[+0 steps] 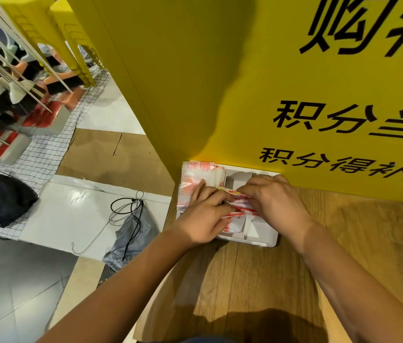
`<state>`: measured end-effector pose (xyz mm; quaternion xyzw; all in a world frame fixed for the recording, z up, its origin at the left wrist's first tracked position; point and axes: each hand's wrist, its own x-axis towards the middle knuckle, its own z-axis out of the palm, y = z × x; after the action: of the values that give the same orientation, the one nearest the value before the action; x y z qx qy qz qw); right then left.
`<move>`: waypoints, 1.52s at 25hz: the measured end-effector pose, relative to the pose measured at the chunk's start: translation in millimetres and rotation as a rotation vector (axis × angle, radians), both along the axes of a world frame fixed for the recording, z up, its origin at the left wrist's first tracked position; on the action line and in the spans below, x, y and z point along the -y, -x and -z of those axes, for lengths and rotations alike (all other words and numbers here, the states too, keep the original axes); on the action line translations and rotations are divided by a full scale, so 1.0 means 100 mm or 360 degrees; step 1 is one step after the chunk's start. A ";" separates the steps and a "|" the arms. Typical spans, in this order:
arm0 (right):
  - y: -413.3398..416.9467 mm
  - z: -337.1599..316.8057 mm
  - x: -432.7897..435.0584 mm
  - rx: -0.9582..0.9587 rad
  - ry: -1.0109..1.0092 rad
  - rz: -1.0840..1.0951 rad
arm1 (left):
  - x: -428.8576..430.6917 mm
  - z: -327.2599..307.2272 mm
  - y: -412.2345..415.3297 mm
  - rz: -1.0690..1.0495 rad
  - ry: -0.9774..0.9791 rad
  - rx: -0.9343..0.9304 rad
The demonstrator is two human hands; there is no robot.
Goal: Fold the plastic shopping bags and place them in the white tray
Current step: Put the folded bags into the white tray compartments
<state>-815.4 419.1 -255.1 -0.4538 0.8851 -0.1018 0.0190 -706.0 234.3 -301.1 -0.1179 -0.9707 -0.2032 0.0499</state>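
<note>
A white tray [267, 240] with several compartments sits on the wooden table against a yellow board. Folded red-and-white plastic bags [196, 173] stand stacked in its left compartments. A folded red-and-white plastic bag [241, 209] lies over the tray's middle. My left hand [204, 216] grips its left end with curled fingers. My right hand [273, 198] pinches its right end from above. Both hands cover much of the tray's middle.
The wooden table [257, 280] stretches toward me. The yellow board [294, 95] with black characters rises right behind the tray. On the floor to the left lie a grey drawstring bag [133, 233], a black bag [6, 196] and brooms.
</note>
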 end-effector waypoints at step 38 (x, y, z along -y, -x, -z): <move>0.03 0.03 -0.08 -0.0029 -0.0227 -0.0128 | 0.00 -0.13 -0.01 0.0017 -0.0001 0.0088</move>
<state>-818.4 427.1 -257.7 -0.4873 0.8713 -0.0335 0.0475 -705.5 234.7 -288.4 -0.1174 -0.9710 -0.2070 0.0222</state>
